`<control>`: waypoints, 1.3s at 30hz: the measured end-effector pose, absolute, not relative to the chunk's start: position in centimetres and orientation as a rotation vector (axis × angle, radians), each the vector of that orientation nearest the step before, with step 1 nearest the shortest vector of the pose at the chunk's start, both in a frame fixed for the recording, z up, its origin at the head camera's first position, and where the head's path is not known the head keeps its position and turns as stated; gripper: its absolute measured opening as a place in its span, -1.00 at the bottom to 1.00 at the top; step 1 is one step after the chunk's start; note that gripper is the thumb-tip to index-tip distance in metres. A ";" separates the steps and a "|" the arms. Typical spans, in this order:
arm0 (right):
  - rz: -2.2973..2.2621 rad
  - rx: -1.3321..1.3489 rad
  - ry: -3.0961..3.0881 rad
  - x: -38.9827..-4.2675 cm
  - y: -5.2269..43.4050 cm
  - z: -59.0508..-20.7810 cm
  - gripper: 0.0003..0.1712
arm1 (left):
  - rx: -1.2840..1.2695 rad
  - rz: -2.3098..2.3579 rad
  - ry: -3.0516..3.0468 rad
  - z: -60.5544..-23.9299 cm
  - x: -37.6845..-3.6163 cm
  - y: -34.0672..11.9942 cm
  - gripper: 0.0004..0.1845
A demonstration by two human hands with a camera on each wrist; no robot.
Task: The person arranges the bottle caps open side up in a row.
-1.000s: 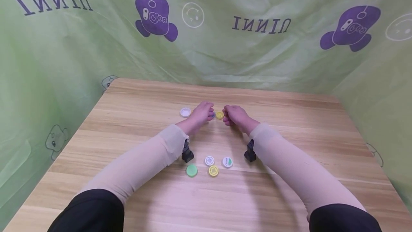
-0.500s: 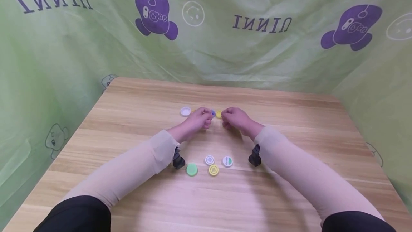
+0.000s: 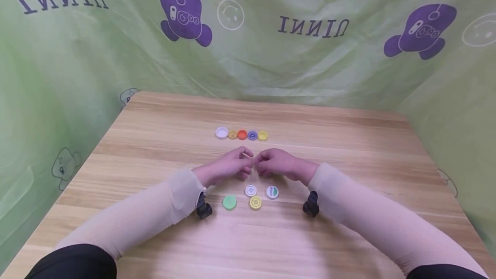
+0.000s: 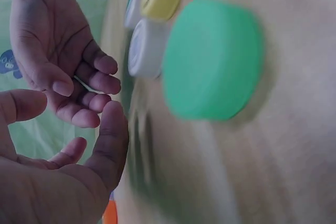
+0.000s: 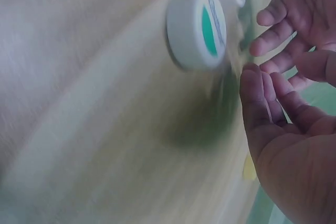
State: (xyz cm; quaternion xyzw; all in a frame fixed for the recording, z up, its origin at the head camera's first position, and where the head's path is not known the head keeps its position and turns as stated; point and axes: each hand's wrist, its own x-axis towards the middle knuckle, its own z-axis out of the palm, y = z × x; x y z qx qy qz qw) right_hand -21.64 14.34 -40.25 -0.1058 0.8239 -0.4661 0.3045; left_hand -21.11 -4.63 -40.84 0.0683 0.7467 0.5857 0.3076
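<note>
In the head view my left hand (image 3: 232, 165) and right hand (image 3: 276, 162) hover mid-table, fingertips almost meeting. Their fingers are loosely bent, and both wrist views show nothing held. Beyond them lies a row of bottle caps: white (image 3: 221, 133), gold (image 3: 232, 135), red-orange (image 3: 242, 134), blue (image 3: 252, 135) and yellow (image 3: 263, 135). Nearer the body are a green cap (image 3: 229, 203), a small white cap (image 3: 250, 190), a yellow cap (image 3: 255, 203) and a white cap with a green patch (image 3: 272, 192). The left wrist view shows the green cap's smooth side close up.
The caps lie on a wood-grain table (image 3: 348, 150). A green curtain (image 3: 248, 63) with purple prints encloses its back and sides. A black wrist camera (image 3: 203, 206) hangs by the left cuff, another camera (image 3: 311, 204) by the right cuff.
Both hands have drawn back from the far row toward the body, bringing the whole row into view. Their fingers have left the blue and yellow caps. The nearer caps have stayed in place.
</note>
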 end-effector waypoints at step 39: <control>-0.898 -0.546 2.492 -17.8 13.2 -41.6 -0.80 | 0.274 1.387 2.032 -41.9 -18.6 -6.0 -0.76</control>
